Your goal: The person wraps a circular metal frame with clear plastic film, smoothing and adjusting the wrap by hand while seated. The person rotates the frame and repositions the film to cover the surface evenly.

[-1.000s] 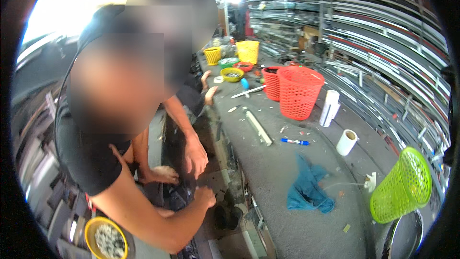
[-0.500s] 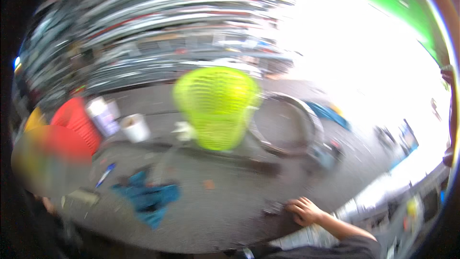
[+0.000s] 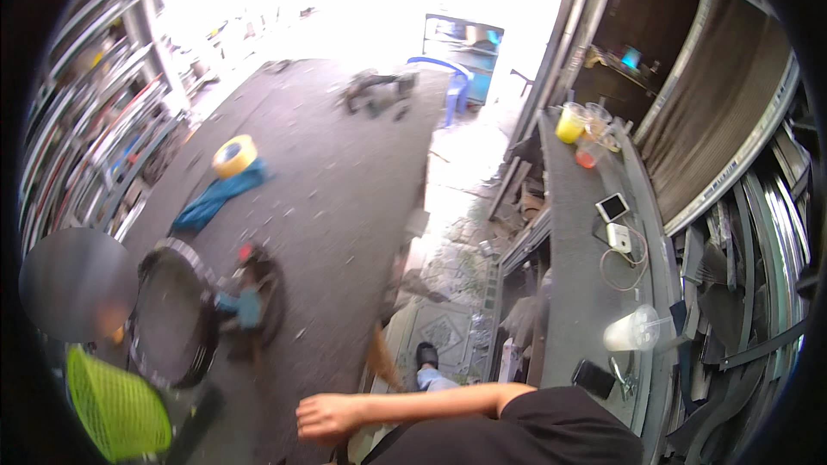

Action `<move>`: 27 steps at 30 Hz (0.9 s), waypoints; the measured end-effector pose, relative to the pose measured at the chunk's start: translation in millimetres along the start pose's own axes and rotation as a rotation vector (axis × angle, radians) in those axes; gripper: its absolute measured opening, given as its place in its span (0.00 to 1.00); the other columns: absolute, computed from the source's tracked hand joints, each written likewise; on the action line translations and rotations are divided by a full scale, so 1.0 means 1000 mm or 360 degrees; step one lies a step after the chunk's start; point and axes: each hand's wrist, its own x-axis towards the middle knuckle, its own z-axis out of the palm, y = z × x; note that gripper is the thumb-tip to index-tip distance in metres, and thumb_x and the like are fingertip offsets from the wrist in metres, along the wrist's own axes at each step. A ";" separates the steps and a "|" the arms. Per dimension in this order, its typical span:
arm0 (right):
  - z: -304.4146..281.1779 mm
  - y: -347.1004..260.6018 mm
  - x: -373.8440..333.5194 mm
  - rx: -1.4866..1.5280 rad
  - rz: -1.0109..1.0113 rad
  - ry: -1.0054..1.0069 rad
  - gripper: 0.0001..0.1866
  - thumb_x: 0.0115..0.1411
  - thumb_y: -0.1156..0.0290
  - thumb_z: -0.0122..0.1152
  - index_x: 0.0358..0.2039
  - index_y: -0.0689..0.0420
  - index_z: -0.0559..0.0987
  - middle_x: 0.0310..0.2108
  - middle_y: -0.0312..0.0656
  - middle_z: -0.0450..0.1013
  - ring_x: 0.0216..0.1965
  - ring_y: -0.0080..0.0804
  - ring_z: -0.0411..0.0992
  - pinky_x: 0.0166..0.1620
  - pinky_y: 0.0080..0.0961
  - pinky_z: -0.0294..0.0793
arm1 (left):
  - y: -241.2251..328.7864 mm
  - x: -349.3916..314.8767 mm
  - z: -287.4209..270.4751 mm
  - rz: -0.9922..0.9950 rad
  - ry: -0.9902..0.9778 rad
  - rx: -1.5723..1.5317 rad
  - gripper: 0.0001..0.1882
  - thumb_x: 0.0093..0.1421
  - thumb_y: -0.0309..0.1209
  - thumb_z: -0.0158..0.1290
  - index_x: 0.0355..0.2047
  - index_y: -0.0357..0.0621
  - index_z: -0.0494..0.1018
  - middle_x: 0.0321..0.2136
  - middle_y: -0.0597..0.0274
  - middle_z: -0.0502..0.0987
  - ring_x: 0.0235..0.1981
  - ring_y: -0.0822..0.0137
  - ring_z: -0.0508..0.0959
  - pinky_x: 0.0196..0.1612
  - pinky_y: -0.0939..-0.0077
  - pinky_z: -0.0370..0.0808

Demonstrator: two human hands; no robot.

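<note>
My right hand (image 3: 330, 418) rests on the near right part of the dark worktable (image 3: 319, 250), its forearm reaching in from the lower right. The fingers lie loosely side by side and I see nothing in them. Further left on the table is a tool with blue and red parts (image 3: 250, 297), blurred. Beside it lies a large dark ring-shaped frame (image 3: 209, 353). A lime green plastic basket (image 3: 118, 405) sits at the lower left. My left hand is out of the picture.
A tape roll (image 3: 234, 157) lies against a blue cloth (image 3: 220, 198). A dark tool (image 3: 377, 90) is at the table's far end. Across the narrow aisle, a side bench (image 3: 573, 267) bears drink cups (image 3: 570, 123), a phone (image 3: 612, 207), a white charger (image 3: 618, 238) and a black wallet-like object (image 3: 593, 378).
My view has swung to the right, bringing in the aisle and side bench. The green basket and ring now appear further left and lower. My right hand still rests on the table.
</note>
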 end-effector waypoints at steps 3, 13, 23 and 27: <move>-0.097 -0.004 -0.047 0.0003 0.0202 0.0337 0.05 0.52 0.77 0.56 0.31 0.62 0.75 0.23 0.41 0.69 0.23 0.37 0.66 0.27 0.31 0.67 | 0.061 0.066 0.074 0.0091 -0.0212 -0.0039 0.12 0.54 0.25 0.48 0.39 0.42 0.75 0.28 0.59 0.77 0.28 0.67 0.76 0.35 0.69 0.73; -0.444 0.076 -0.148 0.1222 0.1902 -0.0287 0.24 0.64 0.50 0.56 0.35 0.63 0.77 0.22 0.40 0.73 0.26 0.26 0.72 0.30 0.25 0.71 | 0.258 0.284 0.208 0.0589 -0.0858 0.0185 0.16 0.69 0.32 0.41 0.49 0.32 0.71 0.37 0.56 0.79 0.39 0.68 0.78 0.47 0.75 0.72; -0.636 0.241 -0.347 0.0765 0.2595 0.0300 0.31 0.64 0.44 0.52 0.40 0.65 0.78 0.29 0.43 0.77 0.35 0.30 0.75 0.41 0.28 0.73 | 0.341 0.546 0.348 0.0607 -0.0648 0.0599 0.18 0.65 0.39 0.48 0.47 0.39 0.74 0.40 0.52 0.79 0.44 0.58 0.78 0.54 0.65 0.69; -0.580 0.309 -0.372 0.1638 0.2854 -0.0063 0.39 0.64 0.40 0.48 0.62 0.63 0.63 0.65 0.49 0.54 0.65 0.38 0.55 0.62 0.33 0.59 | 0.325 0.566 0.372 0.0599 -0.0229 0.1825 0.27 0.56 0.47 0.55 0.52 0.47 0.72 0.64 0.61 0.58 0.63 0.55 0.59 0.63 0.39 0.49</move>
